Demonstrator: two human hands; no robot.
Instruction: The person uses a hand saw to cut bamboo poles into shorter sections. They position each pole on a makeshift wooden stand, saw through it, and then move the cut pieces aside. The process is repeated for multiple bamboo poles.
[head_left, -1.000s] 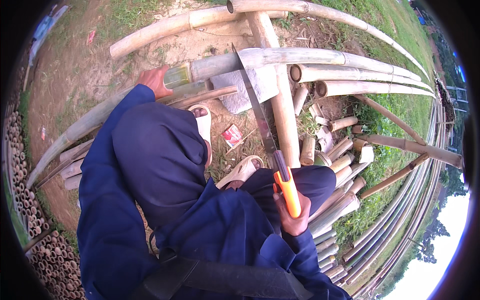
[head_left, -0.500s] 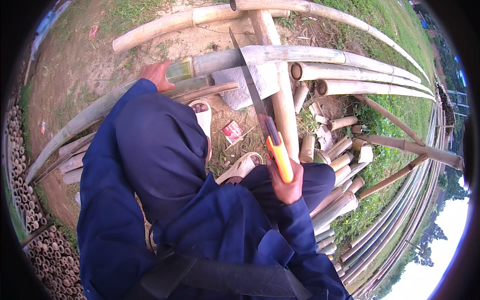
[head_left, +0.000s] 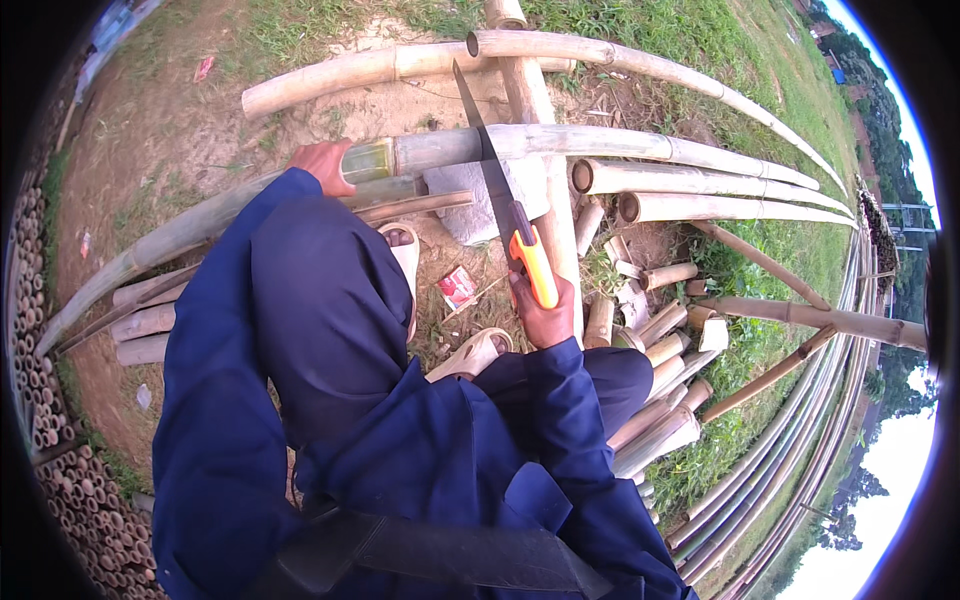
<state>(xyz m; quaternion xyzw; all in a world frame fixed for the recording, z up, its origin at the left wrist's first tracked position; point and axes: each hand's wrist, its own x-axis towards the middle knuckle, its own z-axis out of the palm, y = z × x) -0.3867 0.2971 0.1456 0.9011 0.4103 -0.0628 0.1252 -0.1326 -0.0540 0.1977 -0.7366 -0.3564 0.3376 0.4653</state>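
My right hand [head_left: 548,312] is closed around the orange handle of a hand saw [head_left: 495,178]. Its long dark blade lies across a thick bamboo pole [head_left: 440,150], the tip reaching past the pole's far side. My left hand [head_left: 325,166] grips the same pole to the left of the blade, beside a greenish joint; its fingertips are partly out of sight. Under the pole, near the blade, sits a pale stone block [head_left: 520,185]. A split bamboo strip [head_left: 415,207] lies just on the near side of the pole, by my foot.
A bamboo crosspiece [head_left: 565,235] runs beneath the poles. Two more poles [head_left: 700,180] lie to the right, with cut bamboo offcuts [head_left: 665,345] heaped nearer. Beyond lies a short bamboo length [head_left: 350,80]. A red packet [head_left: 457,287] is on the ground between my feet. Stacked bamboo [head_left: 95,510] fills the lower left.
My right hand and the saw have moved forward and slightly left, so the handle is closer to the pole. My left hand keeps its hold. The whole view has shifted a little.
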